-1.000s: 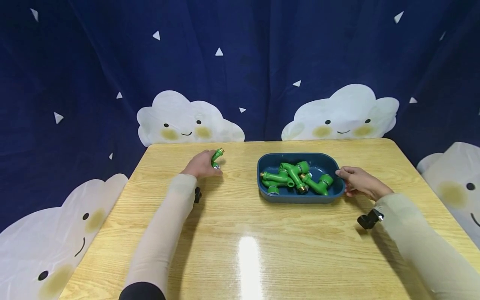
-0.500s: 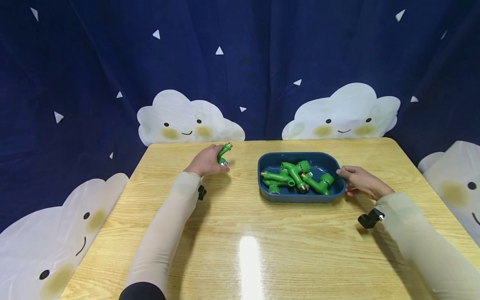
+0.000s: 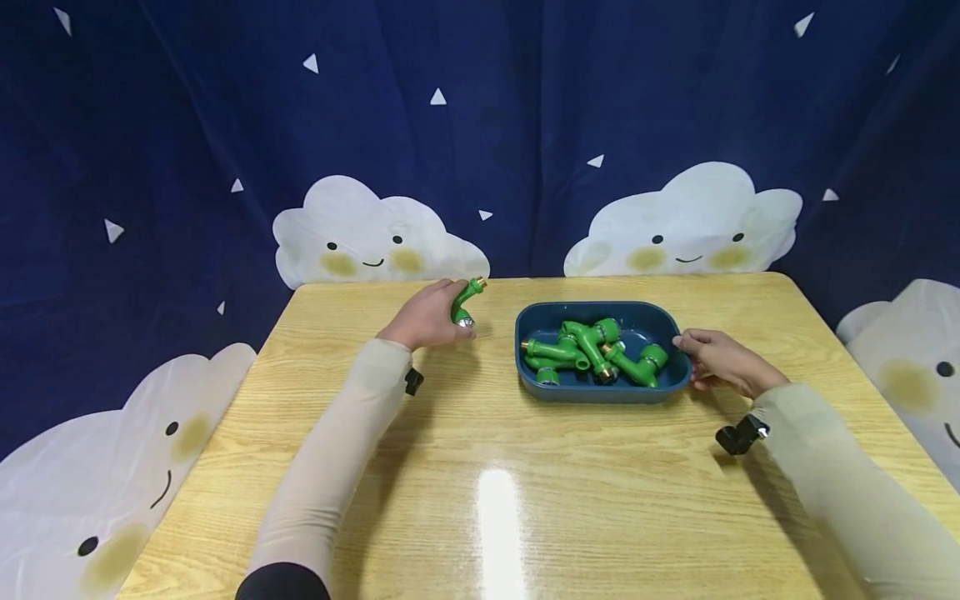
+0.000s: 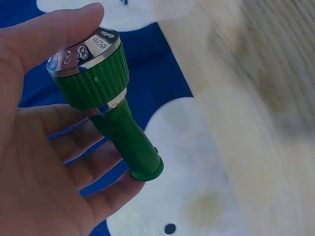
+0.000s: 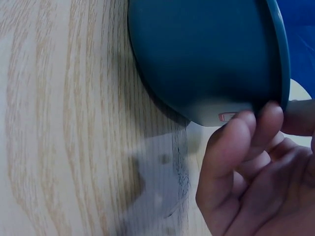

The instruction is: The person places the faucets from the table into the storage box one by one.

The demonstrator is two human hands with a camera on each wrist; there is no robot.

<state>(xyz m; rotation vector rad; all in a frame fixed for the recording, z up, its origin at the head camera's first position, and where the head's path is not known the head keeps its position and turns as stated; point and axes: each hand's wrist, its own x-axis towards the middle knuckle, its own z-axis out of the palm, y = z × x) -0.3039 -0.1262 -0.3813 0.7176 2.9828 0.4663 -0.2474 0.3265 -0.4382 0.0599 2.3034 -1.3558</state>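
Observation:
My left hand holds a green faucet above the table, to the left of a dark blue plastic bin. Its thumb lies over the faucet's silver cap and the fingers wrap the other side, as the left wrist view shows. A brass threaded end points up and right in the head view. With my right hand I pinch the bin's right end at the rim, thumb above and fingertips against the outer wall. Several more green faucets lie jumbled inside the bin.
The light wooden table reaches back to a dark blue curtain with white clouds and triangles. A strip of glare marks the table's front middle. A small printed label is on the bin's outer wall.
My left hand has carried the faucet to the right, closer to the bin, and a little farther back. The right hand and the bin have stayed in place.

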